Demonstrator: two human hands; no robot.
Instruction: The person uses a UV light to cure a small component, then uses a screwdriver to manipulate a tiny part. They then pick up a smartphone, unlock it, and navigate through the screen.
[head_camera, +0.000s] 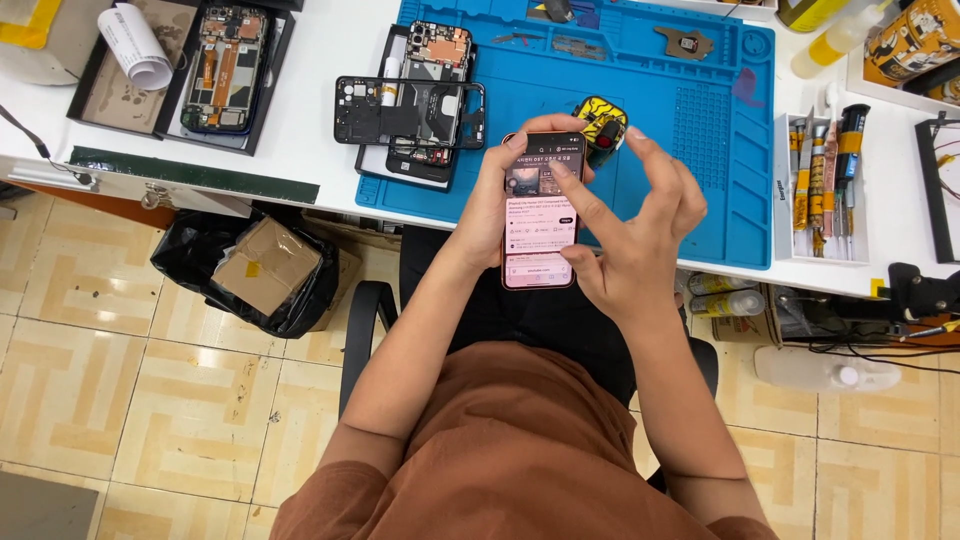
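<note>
Pink-edged smartphone (541, 212) held upright in the left hand (497, 205) above the lap, near the worktop (310, 120) edge, while the right hand (630, 235) taps its lit screen.

Left-hand grip is wrapped round the phone's left edge and back, fingertips curling over the top; the right hand holds nothing, its fingers spread and the index finger (572, 190) touching the upper part of the screen. To do this well, I judge the left hand should keep the phone steady and let only one fingertip press lightly. Its long axis runs away from the person, top end pointing toward the blue mat (700, 140) and the opened phones (420, 105); a yellow-and-black tool (600, 125) lies just beyond it.
</note>
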